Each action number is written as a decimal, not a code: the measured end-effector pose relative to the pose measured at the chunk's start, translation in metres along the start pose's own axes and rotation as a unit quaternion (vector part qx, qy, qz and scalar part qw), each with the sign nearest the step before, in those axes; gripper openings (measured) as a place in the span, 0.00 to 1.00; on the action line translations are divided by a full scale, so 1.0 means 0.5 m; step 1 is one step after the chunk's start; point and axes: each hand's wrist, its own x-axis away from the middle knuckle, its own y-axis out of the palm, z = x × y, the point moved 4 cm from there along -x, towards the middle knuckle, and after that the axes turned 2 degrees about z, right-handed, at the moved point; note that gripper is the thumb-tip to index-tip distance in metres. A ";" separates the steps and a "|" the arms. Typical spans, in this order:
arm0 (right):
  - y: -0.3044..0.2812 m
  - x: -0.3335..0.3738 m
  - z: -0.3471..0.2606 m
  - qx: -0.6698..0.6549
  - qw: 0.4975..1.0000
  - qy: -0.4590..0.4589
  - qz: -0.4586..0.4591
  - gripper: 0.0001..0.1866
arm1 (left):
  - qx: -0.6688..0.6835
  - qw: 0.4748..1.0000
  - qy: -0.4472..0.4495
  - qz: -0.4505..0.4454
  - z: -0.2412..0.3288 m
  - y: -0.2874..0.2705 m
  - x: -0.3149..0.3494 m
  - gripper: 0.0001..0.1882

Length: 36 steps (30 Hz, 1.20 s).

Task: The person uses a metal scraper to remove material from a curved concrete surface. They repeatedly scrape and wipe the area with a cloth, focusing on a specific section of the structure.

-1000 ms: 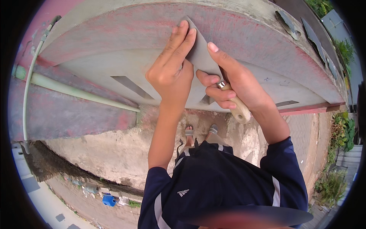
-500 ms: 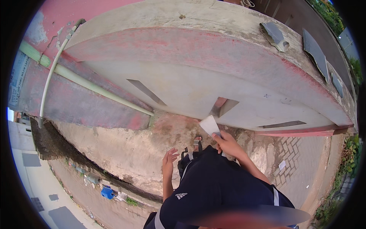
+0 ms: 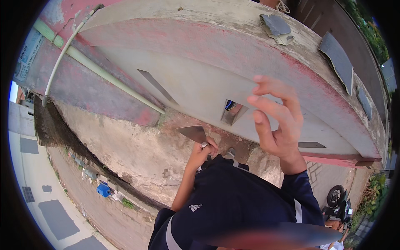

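A paint scraper point(image 3: 192, 132) with a wide flat metal blade is gripped in my left hand point(image 3: 202, 152). The blade points up and to the left, in front of my body; my fingers hide most of the handle. My right hand point(image 3: 280, 118) is raised in front of the wall, fingers bent and apart, holding nothing. Behind it stands a low wall point(image 3: 183, 83), grey-white with a band of worn pink paint near the top. Slot-like gaps cut through it, and something blue shows in the middle gap point(image 3: 233, 111).
Broken grey slabs point(image 3: 336, 58) lie along the wall's top. A pale green pipe point(image 3: 96, 66) and a thinner white pipe point(image 3: 62, 62) run at the left. Below lies a ditch point(image 3: 83, 152) with a blue container point(image 3: 103, 189) beside it. At lower right are a motorcycle point(image 3: 338, 202) and a person.
The scraper has passed from my right hand to my left. My right hand has risen in front of the wall. A motorcycle and a person have come into view at lower right.
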 end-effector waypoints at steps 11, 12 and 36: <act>-0.020 -0.092 0.073 0.390 0.909 0.117 -0.095 0.20 | 0.043 0.993 0.005 0.114 -0.024 -0.156 -0.009 0.03; -0.018 -0.088 0.060 0.403 0.903 0.121 -0.088 0.20 | 0.039 0.994 0.004 0.103 -0.013 -0.174 -0.021 0.04; 0.040 0.077 0.026 0.412 0.774 0.155 0.455 0.20 | -0.061 0.997 -0.034 0.013 0.141 -0.532 -0.160 0.05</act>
